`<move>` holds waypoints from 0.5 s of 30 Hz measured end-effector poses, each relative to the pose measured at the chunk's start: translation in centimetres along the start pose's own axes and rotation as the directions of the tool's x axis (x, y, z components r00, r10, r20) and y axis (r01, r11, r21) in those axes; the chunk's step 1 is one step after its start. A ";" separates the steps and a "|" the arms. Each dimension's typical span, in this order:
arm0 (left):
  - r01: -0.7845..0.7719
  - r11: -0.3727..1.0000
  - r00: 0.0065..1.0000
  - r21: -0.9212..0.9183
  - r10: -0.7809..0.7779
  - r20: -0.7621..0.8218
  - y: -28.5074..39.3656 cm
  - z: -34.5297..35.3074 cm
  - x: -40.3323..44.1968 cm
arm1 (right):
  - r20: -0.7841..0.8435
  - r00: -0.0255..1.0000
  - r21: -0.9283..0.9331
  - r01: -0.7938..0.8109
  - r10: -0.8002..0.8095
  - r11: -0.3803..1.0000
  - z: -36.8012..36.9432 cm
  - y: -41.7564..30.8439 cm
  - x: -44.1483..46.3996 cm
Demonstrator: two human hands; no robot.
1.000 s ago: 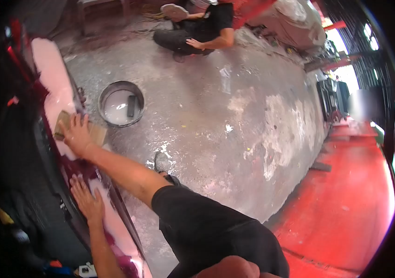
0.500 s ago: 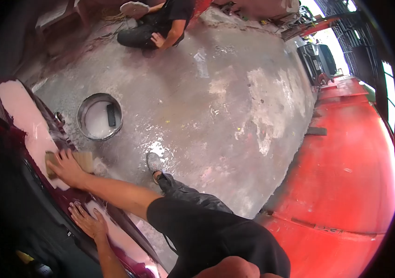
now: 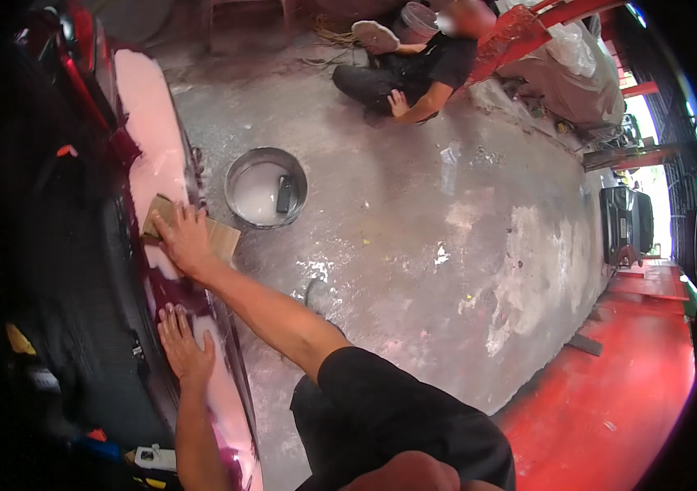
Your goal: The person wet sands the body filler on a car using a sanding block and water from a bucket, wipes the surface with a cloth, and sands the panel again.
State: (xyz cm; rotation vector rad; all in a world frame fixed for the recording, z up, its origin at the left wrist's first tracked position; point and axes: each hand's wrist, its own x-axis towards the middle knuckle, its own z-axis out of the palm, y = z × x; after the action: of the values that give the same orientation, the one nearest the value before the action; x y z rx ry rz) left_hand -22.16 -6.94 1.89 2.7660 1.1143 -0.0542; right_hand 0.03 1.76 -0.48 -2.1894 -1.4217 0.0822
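Under the spread fingers of my right hand (image 3: 186, 243), a tan rectangular sheet that looks like sandpaper (image 3: 222, 240) is pressed onto a car body panel (image 3: 148, 98). Pale pink filler or primer covers much of that panel, with dark maroon paint showing around it. One end of the sheet sticks out past the panel's edge. My left hand (image 3: 188, 348) lies flat on the panel nearer to me, fingers stretched out, holding nothing. Beside the panel, a round metal basin (image 3: 302, 214) on the floor contains cloudy whitish liquid and a black block (image 3: 284, 195).
A seated person (image 3: 438, 69) in dark clothes holds a pale round disc (image 3: 375, 37) at the back. A dark car interior or trunk area (image 3: 62, 245) lies left of the panel. A large red panel (image 3: 610, 393) is at right, on a wet, patchy concrete floor (image 3: 414, 270).
My view has swung left, so the panel, basin and seated person appear farther right. The sheet under my right hand is angled differently. My left hand stays flat on the panel.
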 end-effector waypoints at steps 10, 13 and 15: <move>0.017 0.996 1.000 -0.089 -0.017 -0.004 -0.4 0.3 -0.1 | 0.106 0.981 -0.022 0.163 -0.159 0.986 -3.4 1.6 -3.7; 0.003 0.995 1.000 -0.103 -0.003 0.002 -0.3 0.7 -0.3 | -0.010 0.998 -0.035 0.064 -0.064 0.997 -2.7 -0.4 -1.2; 0.009 0.995 1.000 -0.098 -0.007 0.019 -0.3 0.1 -0.1 | 0.042 0.998 -0.026 0.046 -0.045 0.999 -2.8 -1.0 -5.3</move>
State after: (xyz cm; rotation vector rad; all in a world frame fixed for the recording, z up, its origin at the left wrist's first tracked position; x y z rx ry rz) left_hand -22.42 -6.76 1.78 2.6688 1.0934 -0.0258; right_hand -2.23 -3.67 1.21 -2.1876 -1.5027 0.0930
